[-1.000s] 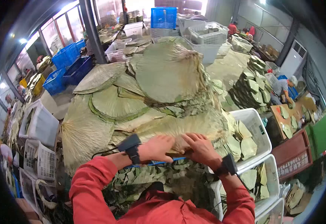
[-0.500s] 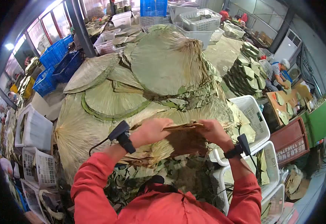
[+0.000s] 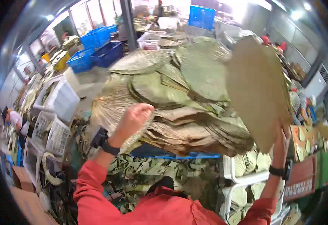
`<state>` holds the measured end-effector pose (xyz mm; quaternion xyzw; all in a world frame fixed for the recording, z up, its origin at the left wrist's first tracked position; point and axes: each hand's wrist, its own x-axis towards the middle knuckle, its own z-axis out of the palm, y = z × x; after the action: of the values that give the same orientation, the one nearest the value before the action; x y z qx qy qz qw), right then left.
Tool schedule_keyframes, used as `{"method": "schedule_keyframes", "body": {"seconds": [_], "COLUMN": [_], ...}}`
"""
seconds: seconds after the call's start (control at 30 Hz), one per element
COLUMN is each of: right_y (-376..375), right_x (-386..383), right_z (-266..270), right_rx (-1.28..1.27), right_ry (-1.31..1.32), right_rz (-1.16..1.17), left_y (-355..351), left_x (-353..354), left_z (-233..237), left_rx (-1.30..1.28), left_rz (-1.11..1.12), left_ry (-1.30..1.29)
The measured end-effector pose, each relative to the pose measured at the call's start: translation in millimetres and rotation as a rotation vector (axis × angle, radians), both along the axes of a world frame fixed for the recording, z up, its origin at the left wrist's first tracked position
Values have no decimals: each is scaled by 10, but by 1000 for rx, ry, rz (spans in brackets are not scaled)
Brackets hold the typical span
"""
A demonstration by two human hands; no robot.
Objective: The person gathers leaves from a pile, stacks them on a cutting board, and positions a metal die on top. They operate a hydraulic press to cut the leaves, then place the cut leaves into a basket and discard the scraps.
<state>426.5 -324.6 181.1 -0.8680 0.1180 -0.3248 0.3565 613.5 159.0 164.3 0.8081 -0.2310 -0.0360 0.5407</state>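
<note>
My right hand (image 3: 282, 137) grips the lower edge of a large greenish-brown leaf piece (image 3: 255, 90), which stands raised at the right of the pile and is blurred. Over the left front of the pile is my left hand (image 3: 134, 118), its fingers curled; whether anything is in them is too small to tell. Between my hands lies a broad pile of dried fan-shaped leaves (image 3: 201, 71), with wrinkled brown edges facing me. A blue edge (image 3: 179, 154) shows beneath the pile.
White crates with cut leaves (image 3: 229, 168) stand at the right front. More white crates (image 3: 55, 135) and blue crates (image 3: 96, 37) are at the left. Leaf scraps (image 3: 141, 167) cover the floor. Co-workers sit at the far right (image 3: 306, 108) and left (image 3: 15, 120).
My hands have moved apart, the right one outward with a leaf piece now raised, the left one away from the leaf edge. The view has turned.
</note>
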Motion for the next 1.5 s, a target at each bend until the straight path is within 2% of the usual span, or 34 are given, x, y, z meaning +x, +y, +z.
{"method": "schedule_keyframes", "body": {"seconds": [0.07, 0.13, 0.17, 0.23, 0.27, 0.3, 0.37, 0.4, 0.47, 0.53, 0.57, 0.63, 0.67, 0.77, 0.83, 0.97, 1.0, 1.03, 1.07, 1.17, 1.2, 1.27, 1.4, 1.5], "right_y": [254, 513, 714, 741, 799, 899, 1347, 1433, 1676, 2203, 2622, 3072, 3123, 3084, 2942, 2576, 2495, 2476, 2447, 2207, 2122, 2196, 2384, 2423], "right_x": [54, 207, 328, 446, 526, 614, 970, 1147, 1610, 1952, 2094, 2596, 2819, 3214, 3233, 3165, 3074, 3009, 2943, 2464, 2292, 1964, 1488, 1190], "right_z": [146, 280, 352, 373, 412, 479, 806, 780, 700, 768, 852, 633, 531, 497, 613, 752, 807, 810, 803, 592, 506, 531, 459, 335], "right_rx": [-133, -40, 399, 107, 95, 82, 319, 256, -8, -178, -216, -378, -353, -226, -62, -18, 37, 98, 159, 456, 576, 592, 648, 677], "right_ry": [11, -3, -39, -51, -77, -103, -187, -248, -153, 48, 194, -24, 48, 203, 245, 83, 136, 102, 64, 62, 77, 77, -14, 11], "right_rz": [65, 155, 166, 142, 117, 91, 56, 96, 204, 273, 284, 352, 334, 321, 366, 220, 145, 142, 137, 29, -20, -128, -187, -299], "left_y": [98, 153, 224, 429, 580, 740, 1105, 1311, 1700, 2137, 2301, 2546, 2529, 2475, 2346, 1705, 1480, 1256, 1085, 624, 518, 445, 436, 386], "left_x": [-303, -634, -737, -770, -713, -601, -362, -190, 116, 529, 669, 800, 843, 920, 1128, 1964, 2215, 2479, 2818, 3300, 3419, 3574, 3504, 3494], "left_z": [197, 425, 527, 574, 634, 633, 582, 469, 363, -75, -227, -486, -534, -253, -3, 343, 298, 242, 116, -394, -541, -797, -1027, -1093], "left_rx": [17, 21, 12, -8, -10, 17, 64, 125, 186, -86, -120, -190, -215, -164, -94, -58, -12, -28, 139, 704, 762, 893, 927, 986], "left_rz": [-93, -324, -480, -587, -573, -523, -403, -284, 109, 447, 466, 498, 488, 340, 233, -13, 29, 67, -6, 138, 102, 26, 54, 79], "left_ry": [-29, -71, -98, -197, -177, -186, -197, -265, -425, -186, -112, 43, 13, -97, -181, -430, -364, -534, -424, -462, -376, -203, -230, -294]}}
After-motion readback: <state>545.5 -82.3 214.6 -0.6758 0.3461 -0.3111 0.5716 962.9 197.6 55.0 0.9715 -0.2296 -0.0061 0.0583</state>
